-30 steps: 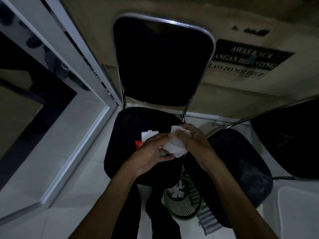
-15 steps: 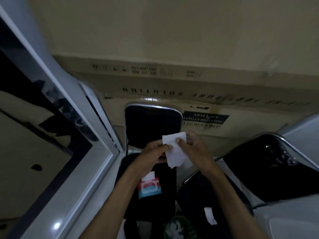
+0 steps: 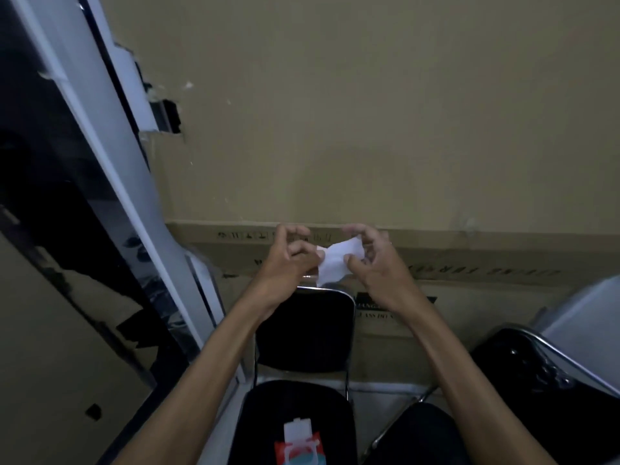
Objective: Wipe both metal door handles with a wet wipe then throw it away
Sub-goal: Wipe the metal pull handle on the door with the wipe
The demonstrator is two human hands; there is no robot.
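A white wet wipe [image 3: 335,263] is stretched between my two hands in front of the beige wall, above a black chair's backrest. My left hand [image 3: 288,260] pinches its left edge with thumb and fingers. My right hand [image 3: 372,263] pinches its right side, other fingers spread. The wipe pack [image 3: 300,444], red and teal with its white flap lifted, lies on the black chair seat [image 3: 268,414] below. No metal door handle shows in this view.
A white-framed glass door [image 3: 110,182] runs along the left. A large cardboard box [image 3: 469,260] leans against the wall behind the chair [image 3: 305,330]. A second black chair [image 3: 536,380] stands at the right.
The view has tilted upward, from the chair seat and the green basket to the wall. Both hands rose with the wipe and pulled it out wider between them.
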